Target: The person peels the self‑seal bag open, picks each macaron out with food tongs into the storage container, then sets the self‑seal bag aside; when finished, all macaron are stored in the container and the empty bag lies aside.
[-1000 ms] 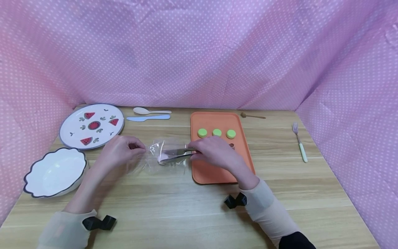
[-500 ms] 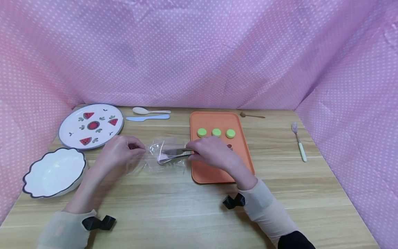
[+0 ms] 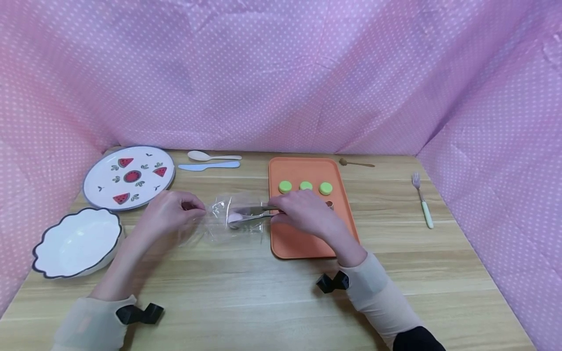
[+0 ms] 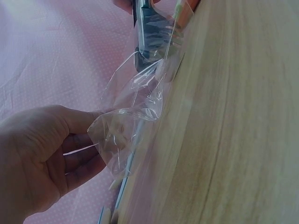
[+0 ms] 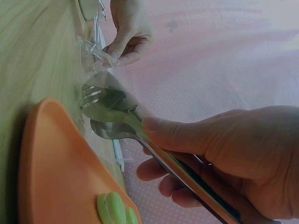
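Observation:
In the head view my left hand (image 3: 173,212) pinches the edge of a clear plastic bag (image 3: 215,233) between thumb and fingers. My right hand (image 3: 307,214) grips metal tongs (image 5: 161,156), which have one slotted head and one smooth, spoon-like head. The tongs' heads reach into the bag from the right. A pale lilac patch shows at their tips; whether it is an object or a reflection I cannot tell. Beneath my right hand lies an orange tray (image 3: 290,243), bearing green macarons (image 3: 326,188) in a row; the hand hides part of the tray.
At the left are a watermelon-patterned plate (image 3: 103,178) and a scalloped white bowl (image 3: 79,241). Behind the bag lie a white spoon (image 3: 199,156) and a blue knife (image 3: 208,166). A honey dipper (image 3: 344,162) lies behind the tray, a green-handled fork (image 3: 427,214) to its right.
Over the last half second my right hand and the tongs have shifted slightly to the right, the tips still within the bag. My left hand has stayed in place.

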The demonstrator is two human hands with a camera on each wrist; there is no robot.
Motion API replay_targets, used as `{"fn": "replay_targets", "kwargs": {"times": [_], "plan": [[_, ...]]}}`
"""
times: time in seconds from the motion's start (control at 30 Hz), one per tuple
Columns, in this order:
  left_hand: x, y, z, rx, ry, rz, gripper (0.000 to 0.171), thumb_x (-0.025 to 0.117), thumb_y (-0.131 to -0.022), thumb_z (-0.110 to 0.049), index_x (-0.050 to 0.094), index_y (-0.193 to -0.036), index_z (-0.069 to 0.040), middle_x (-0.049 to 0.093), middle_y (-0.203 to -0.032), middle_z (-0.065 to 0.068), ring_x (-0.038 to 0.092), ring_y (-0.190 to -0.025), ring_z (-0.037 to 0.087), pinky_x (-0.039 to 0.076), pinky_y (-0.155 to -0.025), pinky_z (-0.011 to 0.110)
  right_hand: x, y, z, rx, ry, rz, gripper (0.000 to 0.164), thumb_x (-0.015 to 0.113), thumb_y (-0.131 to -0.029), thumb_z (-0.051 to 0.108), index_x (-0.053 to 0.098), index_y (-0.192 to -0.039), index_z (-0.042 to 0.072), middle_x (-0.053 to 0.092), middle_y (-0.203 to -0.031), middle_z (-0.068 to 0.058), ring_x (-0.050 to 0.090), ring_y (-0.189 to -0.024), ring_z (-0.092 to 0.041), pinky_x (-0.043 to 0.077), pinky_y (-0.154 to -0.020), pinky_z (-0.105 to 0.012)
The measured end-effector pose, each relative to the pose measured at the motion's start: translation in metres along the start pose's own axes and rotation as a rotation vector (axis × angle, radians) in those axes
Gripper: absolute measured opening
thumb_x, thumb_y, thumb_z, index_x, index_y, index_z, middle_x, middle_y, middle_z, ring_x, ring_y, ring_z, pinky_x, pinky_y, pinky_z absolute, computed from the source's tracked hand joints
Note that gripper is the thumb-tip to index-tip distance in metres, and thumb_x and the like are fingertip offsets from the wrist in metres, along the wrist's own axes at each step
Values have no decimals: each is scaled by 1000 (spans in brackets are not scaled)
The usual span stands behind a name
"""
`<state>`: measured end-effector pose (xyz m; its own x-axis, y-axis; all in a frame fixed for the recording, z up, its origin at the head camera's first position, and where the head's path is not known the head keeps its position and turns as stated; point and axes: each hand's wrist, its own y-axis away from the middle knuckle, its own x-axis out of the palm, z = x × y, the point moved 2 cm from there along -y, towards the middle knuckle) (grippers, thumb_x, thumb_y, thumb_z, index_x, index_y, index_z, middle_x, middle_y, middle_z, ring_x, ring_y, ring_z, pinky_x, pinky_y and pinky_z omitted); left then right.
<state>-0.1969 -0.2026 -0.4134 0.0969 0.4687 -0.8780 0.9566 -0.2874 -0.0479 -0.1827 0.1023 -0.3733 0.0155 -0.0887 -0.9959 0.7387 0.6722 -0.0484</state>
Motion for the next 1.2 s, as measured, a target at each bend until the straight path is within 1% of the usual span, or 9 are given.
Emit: {"fn": "replay_targets", "kwargs": {"times": [0.23,0.47,0.7,0.9,1.0,1.07,1.13,1.2], "plan": [[0,0,0,15,-6,-8,10,74,-79,-36,73,-84,-28,71,-78,-13,62,-75,8,44,-71,30,0,-1,0,2,-3,9,15,71,-82,39,60,-86,29,50,-63,16,37,-53,-6,30,-45,-23],[0,0,-1,18,-7,-5,9,74,-80,-35,73,-85,-28,71,-78,-13,62,-74,8,44,-70,30,1,-1,0,7,-11,12,16,71,-82,39,60,-86,28,49,-63,15,38,-53,-6,30,-45,-23],[0,0,-2,16,-12,-10,10,74,-79,-36,73,-85,-27,71,-78,-13,61,-74,8,44,-70,30,2,-1,1,10,-9,19,13,70,-83,38,61,-87,30,52,-66,17,40,-55,-5,32,-46,-23],[-1,1,-1,11,-12,-8,11,74,-79,-37,73,-86,-27,71,-78,-13,62,-76,8,44,-71,30,-1,1,0,10,-15,6,14,70,-83,40,59,-86,31,51,-65,17,40,-54,-6,33,-47,-23],[-2,2,0,-2,-1,-1,10,73,-80,-37,73,-86,-28,71,-80,-12,62,-77,8,45,-71,30,-5,7,-6,18,-51,-7,16,69,-82,42,64,-92,31,54,-70,20,44,-58,-6,35,-52,-23],[-2,2,0,-8,5,-1,10,73,-80,-37,73,-85,-28,71,-80,-12,62,-77,9,45,-72,31,-9,13,-13,40,-62,-16,19,68,-82,45,66,-96,32,55,-73,22,46,-61,-5,37,-55,-24],[-3,2,0,-10,6,-4,11,73,-81,-38,73,-84,-28,71,-79,-12,62,-77,9,44,-72,31,-13,21,-23,66,-82,-26,21,67,-83,44,66,-101,33,57,-76,23,48,-63,-4,38,-58,-24],[-3,2,1,-12,7,-2,8,73,-80,-36,73,-84,-29,71,-80,-11,62,-77,9,44,-72,31,-18,30,-34,97,-99,-26,19,65,-84,45,64,-97,32,57,-73,21,48,-63,-3,38,-57,-25]]}}
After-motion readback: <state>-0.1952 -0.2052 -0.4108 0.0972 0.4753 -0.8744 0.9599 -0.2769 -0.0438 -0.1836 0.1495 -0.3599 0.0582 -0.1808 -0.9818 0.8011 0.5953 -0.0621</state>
